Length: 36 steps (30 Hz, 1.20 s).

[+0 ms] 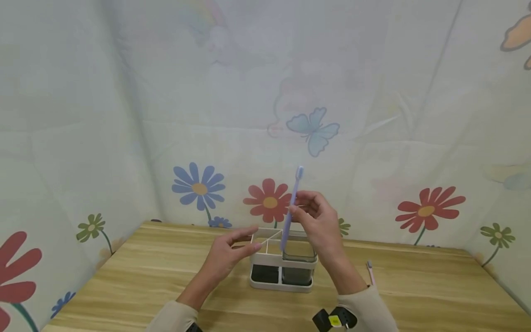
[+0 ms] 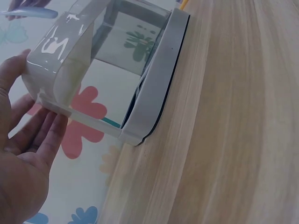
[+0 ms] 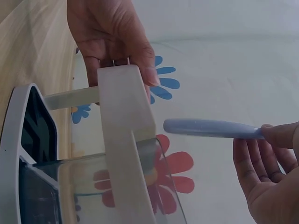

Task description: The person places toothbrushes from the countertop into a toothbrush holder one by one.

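Observation:
A white holder [image 1: 265, 259] with several compartments stands mid-table, with a clear cup [image 1: 299, 252] in its right side. My left hand [image 1: 250, 242] rests on the holder's left upper rim with straight fingers [image 2: 39, 135]. My right hand [image 1: 295, 208] pinches a lilac toothbrush [image 1: 292, 210] by the middle of its handle, bristles up. The brush leans slightly, and its lower tip [image 3: 169, 126] sits just at the holder's top rim [image 3: 122, 100] by the cup. In the right wrist view my left hand [image 3: 110, 37] shows behind the holder.
A thin pink stick-like item [image 1: 370, 272] lies on the wooden table [image 1: 435, 286] right of my right forearm. Flower-print cloth walls [image 1: 124, 138] close in the table at the back and on both sides.

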Tool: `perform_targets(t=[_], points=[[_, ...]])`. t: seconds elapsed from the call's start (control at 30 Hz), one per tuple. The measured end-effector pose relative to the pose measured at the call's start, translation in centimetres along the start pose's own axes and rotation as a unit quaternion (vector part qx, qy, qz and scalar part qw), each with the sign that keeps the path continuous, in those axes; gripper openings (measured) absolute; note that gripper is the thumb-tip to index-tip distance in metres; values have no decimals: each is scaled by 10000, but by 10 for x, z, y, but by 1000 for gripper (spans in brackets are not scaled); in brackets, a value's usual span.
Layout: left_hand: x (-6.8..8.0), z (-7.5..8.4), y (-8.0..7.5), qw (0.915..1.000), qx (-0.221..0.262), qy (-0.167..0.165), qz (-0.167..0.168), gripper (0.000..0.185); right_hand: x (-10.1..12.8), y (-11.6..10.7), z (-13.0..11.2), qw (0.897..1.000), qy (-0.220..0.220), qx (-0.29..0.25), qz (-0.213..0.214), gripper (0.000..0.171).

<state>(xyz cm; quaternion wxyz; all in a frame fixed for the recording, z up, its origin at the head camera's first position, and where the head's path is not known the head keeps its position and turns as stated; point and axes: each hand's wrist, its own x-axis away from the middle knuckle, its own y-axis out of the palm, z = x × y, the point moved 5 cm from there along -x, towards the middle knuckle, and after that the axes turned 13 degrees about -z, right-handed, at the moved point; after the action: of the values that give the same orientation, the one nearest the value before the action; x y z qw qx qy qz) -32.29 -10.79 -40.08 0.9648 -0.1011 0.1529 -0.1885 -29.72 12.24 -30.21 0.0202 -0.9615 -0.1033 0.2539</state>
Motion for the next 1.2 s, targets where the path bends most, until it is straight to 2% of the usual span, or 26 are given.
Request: perform_targets(t=[0.3,0.67,0.9,1.2], points=[[-1,3,-1,9999,-52,117,-12,48,-1,10,7,9996,-169,174,-163,28],[0,2,0,9999,-50,140,-19,47,-1,20,25,9971,11,502,-572,25],[1,2,0,9999,-65,130,2,47,1,24,30,9923,76,923,-827,21],[1,2,0,9999,-55,87,-5,47,1,24,36,9902,199,961,-998,19]])
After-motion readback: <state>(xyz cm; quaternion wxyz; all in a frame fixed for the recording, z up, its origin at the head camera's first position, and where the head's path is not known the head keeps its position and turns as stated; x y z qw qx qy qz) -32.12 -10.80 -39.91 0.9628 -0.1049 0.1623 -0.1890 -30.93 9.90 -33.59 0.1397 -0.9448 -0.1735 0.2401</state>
